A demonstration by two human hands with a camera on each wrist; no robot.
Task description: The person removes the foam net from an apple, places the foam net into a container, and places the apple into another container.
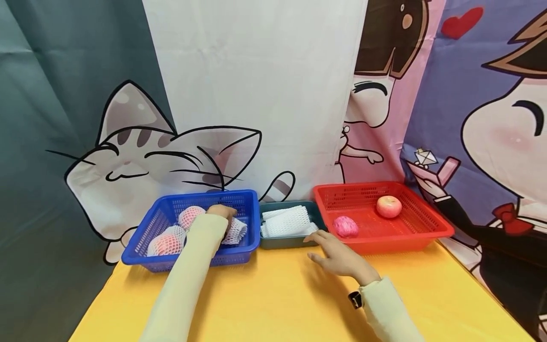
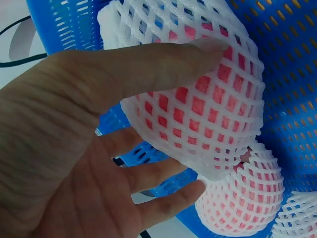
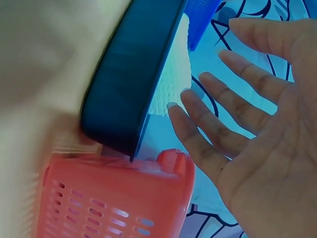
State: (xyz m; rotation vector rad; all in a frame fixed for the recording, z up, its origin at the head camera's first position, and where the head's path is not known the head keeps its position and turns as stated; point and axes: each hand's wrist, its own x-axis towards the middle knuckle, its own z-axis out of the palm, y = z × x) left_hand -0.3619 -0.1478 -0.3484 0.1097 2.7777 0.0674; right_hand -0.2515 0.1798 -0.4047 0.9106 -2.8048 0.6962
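My left hand (image 1: 221, 212) reaches into the blue basket (image 1: 240, 257). In the left wrist view its thumb lies across a red fruit in a white foam net (image 2: 198, 111), and the fingers curve in behind it; the net's loose end sticks out past the thumb. Just below sits another netted fruit (image 2: 242, 198). The head view shows two netted fruits on the left of that basket, one of them a pink-red fruit (image 1: 167, 243). My right hand (image 1: 339, 255), fingers spread and holding nothing, hovers by the front right corner of a dark green tray (image 1: 278, 244) of white foam nets (image 1: 287, 222).
On the right stands a red basket (image 1: 397, 245) holding an apple (image 1: 389, 207) and a pink streaked round thing (image 1: 345, 227). The three containers stand side by side at the back of the yellow table (image 1: 273, 299), against a printed curtain (image 1: 256, 85).
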